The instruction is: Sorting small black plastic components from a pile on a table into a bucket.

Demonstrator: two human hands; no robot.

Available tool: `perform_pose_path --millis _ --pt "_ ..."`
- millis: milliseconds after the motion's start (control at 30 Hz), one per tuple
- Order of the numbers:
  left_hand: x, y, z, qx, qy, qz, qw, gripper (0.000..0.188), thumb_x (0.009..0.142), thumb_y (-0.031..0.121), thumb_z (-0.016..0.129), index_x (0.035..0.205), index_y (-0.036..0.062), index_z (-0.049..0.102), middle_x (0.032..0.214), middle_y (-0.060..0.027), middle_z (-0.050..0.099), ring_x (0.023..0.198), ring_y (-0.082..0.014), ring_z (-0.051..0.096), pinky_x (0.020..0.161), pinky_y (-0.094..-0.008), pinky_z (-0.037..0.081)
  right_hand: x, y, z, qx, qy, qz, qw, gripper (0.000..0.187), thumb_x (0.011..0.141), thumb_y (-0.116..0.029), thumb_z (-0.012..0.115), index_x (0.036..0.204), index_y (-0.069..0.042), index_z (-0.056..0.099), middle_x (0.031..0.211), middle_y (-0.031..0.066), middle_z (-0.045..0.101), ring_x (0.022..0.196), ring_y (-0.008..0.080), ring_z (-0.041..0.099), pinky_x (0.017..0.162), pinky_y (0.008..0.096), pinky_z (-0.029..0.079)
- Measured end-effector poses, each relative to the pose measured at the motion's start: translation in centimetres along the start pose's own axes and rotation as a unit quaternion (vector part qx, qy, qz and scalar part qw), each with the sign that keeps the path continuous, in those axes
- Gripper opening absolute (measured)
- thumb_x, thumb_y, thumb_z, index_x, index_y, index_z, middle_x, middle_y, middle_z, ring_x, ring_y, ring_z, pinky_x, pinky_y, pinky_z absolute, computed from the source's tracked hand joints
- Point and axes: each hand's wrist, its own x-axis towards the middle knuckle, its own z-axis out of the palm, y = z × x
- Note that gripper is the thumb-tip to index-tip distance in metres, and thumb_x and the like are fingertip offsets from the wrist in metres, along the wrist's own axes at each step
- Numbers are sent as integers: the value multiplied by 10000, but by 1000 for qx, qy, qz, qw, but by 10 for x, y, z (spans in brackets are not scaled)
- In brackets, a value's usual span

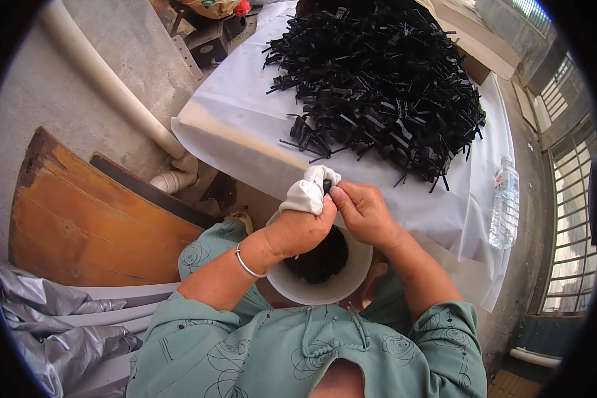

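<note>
My left hand (308,212), partly wrapped in white cloth (305,191), is closed on a small black plastic part (327,186). Thumb and fingers of my right hand (365,209) pinch at the same piece, touching the left fingertips. Only a bit of the part shows between the fingers, so its full shape is hidden. Both hands are over the rim of a white bucket (288,289), which stands between my knees. Inside the bucket lie black pieces (322,259). Beyond my hands, a large heap of black plastic parts with thin prongs (385,86) covers much of the table.
Translucent plastic sheeting (232,99) drapes the table. A clear plastic bottle (505,205) rests at its right edge. On the left are a brown wooden board (86,219), a pale pipe (113,83) and silver sheeting (66,331). A cardboard flap (481,43) stands behind the heap.
</note>
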Motion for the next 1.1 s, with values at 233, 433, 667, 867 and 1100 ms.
perform_pose_path --millis 233,433,667,867,1100 --pt "-8 4 -21 23 -47 -79 996 235 802 98 479 989 -39 517 886 -232 564 828 -381 545 721 -413 449 17 8 -17 53 -163 62 983 258 911 -204 515 769 8 558 621 -6 491 596 75 396 536 275 386" --pt "-6 -10 -32 124 -134 -2 983 243 842 169 507 998 -6 572 949 -209 578 882 -363 551 788 -405 446 40 22 -11 -288 120 -38 949 144 827 -131 556 942 -47 577 756 161 618 706 336 602 581 402 468" --pt "0 -8 -28 134 77 19 988 208 851 108 558 1016 -17 572 902 -153 589 728 -196 607 658 -308 493 23 13 -16 -396 39 -15 917 84 813 -151 546 842 -73 561 700 111 570 636 312 581 550 410 467" --pt "10 -14 -11 137 59 31 988 238 841 91 569 1056 -6 539 898 -124 583 753 -188 596 652 -294 489 -7 -10 -10 -459 12 -134 878 90 736 -133 580 823 -114 569 643 51 492 567 243 554 475 358 439" --pt "17 -13 -6 -160 -33 -208 964 225 814 38 553 1033 3 516 861 -83 585 654 -124 563 562 -269 469 -5 -14 -28 -354 66 -215 908 129 723 -148 651 794 -86 563 624 49 474 531 214 545 438 329 426"
